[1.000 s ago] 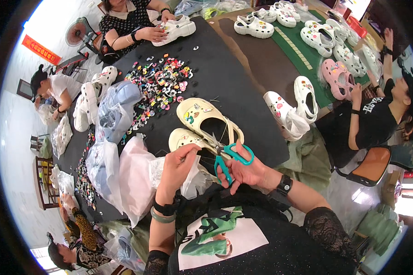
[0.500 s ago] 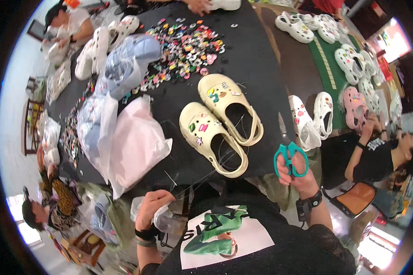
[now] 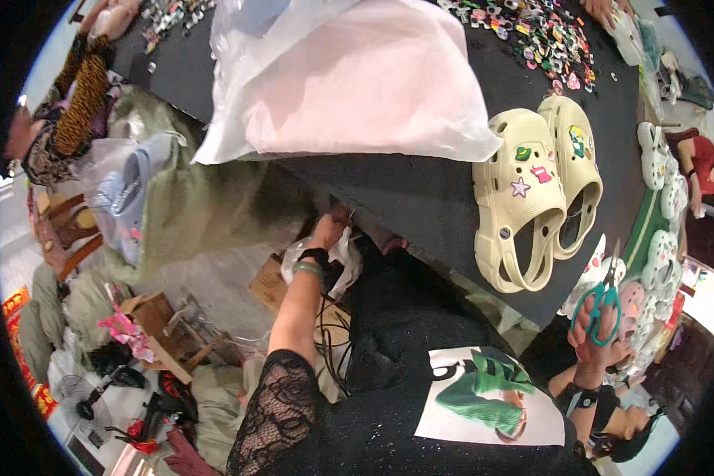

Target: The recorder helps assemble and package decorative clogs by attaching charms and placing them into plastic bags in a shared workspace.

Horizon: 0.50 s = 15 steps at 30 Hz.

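My right hand [image 3: 595, 345] is closed on teal-handled scissors [image 3: 603, 303], with the blades pointing up, past the right front edge of the table. My left arm stretches forward, and my left hand [image 3: 329, 232] is at the table's front edge beside a white plastic bag [image 3: 346, 266]. Its fingers are in shadow and blurred, so their grip is unclear. A pair of beige clogs lies on the black tabletop: the left clog [image 3: 504, 131] carries green, pink and star-shaped charms, and the right clog [image 3: 562, 119] has colourful charms too.
Pink and white wrapping [image 3: 373, 87] spreads over the table's front. Behind lies a heap of small charms [image 3: 543, 40]. White clogs [image 3: 662, 258] line a green strip at right, near other people. A bagged blue clog [image 3: 131, 190] and a fan [image 3: 83, 404] are at left.
My view has swung left and closer to the wrapping. My left hand, earlier pinching near clear strands, now reaches toward the white bag at the table edge. The scissors stay in my right hand.
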Each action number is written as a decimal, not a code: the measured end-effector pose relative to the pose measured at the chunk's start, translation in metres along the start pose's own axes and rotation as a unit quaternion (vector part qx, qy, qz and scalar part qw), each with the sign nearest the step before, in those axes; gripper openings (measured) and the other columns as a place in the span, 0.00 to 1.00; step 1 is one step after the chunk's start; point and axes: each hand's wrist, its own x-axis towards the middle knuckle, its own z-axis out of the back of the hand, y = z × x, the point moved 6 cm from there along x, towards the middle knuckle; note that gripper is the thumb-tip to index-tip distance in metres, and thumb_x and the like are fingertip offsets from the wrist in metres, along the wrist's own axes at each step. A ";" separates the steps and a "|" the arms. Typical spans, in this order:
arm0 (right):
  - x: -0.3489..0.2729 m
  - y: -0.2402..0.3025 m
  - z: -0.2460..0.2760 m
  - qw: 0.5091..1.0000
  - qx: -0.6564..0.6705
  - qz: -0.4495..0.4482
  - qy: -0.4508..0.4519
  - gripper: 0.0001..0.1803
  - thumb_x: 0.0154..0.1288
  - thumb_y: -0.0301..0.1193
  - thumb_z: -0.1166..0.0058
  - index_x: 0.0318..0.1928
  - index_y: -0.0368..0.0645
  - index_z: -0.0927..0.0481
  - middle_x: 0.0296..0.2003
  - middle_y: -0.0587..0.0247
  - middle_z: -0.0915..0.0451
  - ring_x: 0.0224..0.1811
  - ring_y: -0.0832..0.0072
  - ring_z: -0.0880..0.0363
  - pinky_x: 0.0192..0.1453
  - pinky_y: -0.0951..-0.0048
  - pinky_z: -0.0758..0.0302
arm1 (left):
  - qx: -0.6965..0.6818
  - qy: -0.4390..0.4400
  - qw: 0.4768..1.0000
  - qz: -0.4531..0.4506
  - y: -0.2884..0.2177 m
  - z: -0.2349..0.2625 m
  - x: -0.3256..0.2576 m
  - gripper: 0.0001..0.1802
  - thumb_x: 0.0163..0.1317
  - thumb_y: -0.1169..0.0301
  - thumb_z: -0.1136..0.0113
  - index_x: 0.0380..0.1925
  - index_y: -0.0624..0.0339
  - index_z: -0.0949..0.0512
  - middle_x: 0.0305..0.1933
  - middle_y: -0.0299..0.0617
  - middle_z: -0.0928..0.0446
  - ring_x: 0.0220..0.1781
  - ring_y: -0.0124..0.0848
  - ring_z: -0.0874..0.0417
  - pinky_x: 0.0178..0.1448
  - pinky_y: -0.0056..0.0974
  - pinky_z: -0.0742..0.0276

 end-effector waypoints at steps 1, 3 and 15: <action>-0.008 0.006 0.001 0.998 -0.054 0.042 -0.013 0.23 0.62 0.55 0.54 0.36 0.47 0.34 0.19 0.73 0.35 0.10 0.82 0.39 0.09 0.78 0.44 | -0.018 0.016 1.000 -0.010 0.007 -0.030 0.018 0.12 0.54 0.70 0.47 0.33 0.71 0.25 0.34 0.59 0.22 0.38 0.53 0.23 0.43 0.43 0.29; -0.014 0.009 -0.004 0.998 -0.025 0.019 -0.049 0.22 0.61 0.55 0.53 0.37 0.48 0.33 0.19 0.73 0.35 0.10 0.80 0.38 0.11 0.77 0.41 | -0.044 -0.050 0.992 -0.108 0.021 -0.061 0.036 0.13 0.54 0.73 0.49 0.37 0.70 0.25 0.40 0.57 0.23 0.43 0.49 0.23 0.49 0.43 0.31; 0.111 0.006 0.064 0.695 -0.630 0.264 -0.222 0.19 0.58 0.37 0.44 0.43 0.34 0.27 0.28 0.52 0.24 0.31 0.57 0.23 0.34 0.63 0.28 | 0.239 0.117 0.951 -0.160 -0.117 -0.052 -0.032 0.16 0.53 0.62 0.42 0.38 0.59 0.23 0.40 0.53 0.23 0.42 0.52 0.23 0.45 0.48 0.28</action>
